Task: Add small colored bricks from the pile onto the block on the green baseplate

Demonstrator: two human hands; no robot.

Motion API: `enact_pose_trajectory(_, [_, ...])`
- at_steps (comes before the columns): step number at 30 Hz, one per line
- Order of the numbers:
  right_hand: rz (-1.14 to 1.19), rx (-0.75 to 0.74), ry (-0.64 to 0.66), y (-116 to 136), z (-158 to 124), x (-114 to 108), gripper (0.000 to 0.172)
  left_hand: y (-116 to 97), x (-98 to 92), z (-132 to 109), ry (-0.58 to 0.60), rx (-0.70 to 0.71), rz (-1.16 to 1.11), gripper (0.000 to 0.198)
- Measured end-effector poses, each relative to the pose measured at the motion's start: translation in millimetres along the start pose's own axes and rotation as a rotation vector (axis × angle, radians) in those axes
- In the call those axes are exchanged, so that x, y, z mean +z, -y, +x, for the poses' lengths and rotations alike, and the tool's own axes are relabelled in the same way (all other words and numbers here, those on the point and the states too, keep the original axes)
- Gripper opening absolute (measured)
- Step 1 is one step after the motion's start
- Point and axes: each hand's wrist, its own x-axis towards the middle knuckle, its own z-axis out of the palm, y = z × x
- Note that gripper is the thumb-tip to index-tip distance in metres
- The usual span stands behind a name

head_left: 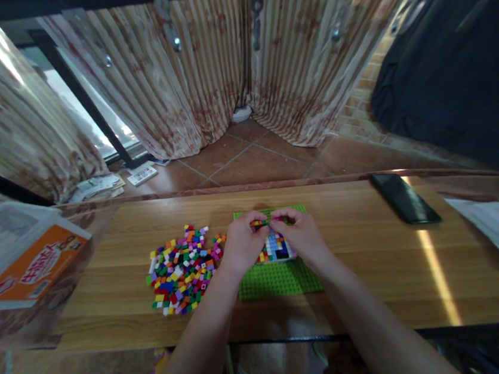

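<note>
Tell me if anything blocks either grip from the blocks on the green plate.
Nothing visible: the left grip and right grip are at the blocks on the plate. The pile lies aside, to the left.

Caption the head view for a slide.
Left hand and right hand at a colorful brick build on a green baseplate, loose bricks piled to the left.

The light is rather dim, brighter at the far-left window (76,112). A streak of glare (439,279) crosses the table (353,223) on the right. Fine detail looks soft, and the edges stretch.
</note>
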Motion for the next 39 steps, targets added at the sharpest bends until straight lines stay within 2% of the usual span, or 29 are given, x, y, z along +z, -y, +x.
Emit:
enact_pose_trajectory(15, [-0.018,-0.004,0.061,0.0,5.5,0.4,0.027,-1.5,4.1,-0.2,-0.018,-0.037,-0.050,0.019])
enact_pose_trajectory(21, [-0.056,-0.003,0.066,-4.3,3.6,-3.1,0.031,-1.4,6.3,-5.3,-0.029,0.013,-0.022,0.022])
enact_pose_trajectory(24, [-0.066,-0.014,0.088,-8.1,1.9,-5.7,0.036,-2.4,-1.1,-6.0,-0.038,0.038,0.005,0.023])
enact_pose_trajectory(27, [-0.042,0.010,0.085,-10.8,0.1,-7.1,0.043,2.9,-23.5,-2.2,-0.071,0.020,0.000,0.022])
enact_pose_trajectory(30, [-0.028,0.035,0.028,-11.9,-1.0,-9.3,0.046,17.9,-63.0,-0.2,-0.124,-0.050,0.071,0.020])
enact_pose_trajectory(33, [-0.044,0.008,-0.018,-11.9,-0.7,-14.1,0.044,37.1,-109.5,-7.3,-0.112,-0.202,0.295,0.014])
enact_pose_trajectory(35, [-0.072,-0.014,-0.039,-11.6,0.2,-17.7,0.040,48.3,-135.6,-16.1,-0.122,-0.368,0.441,0.016])
enact_pose_trajectory(37, [-0.094,-0.026,-0.049,-11.3,1.3,-20.0,0.037,56.8,-153.2,-24.2,-0.109,-0.473,0.530,0.019])
enact_pose_trajectory(39, [-0.100,-0.030,-0.052,-11.3,2.0,-20.7,0.035,62.1,-161.8,-28.9,-0.104,-0.523,0.578,0.022])
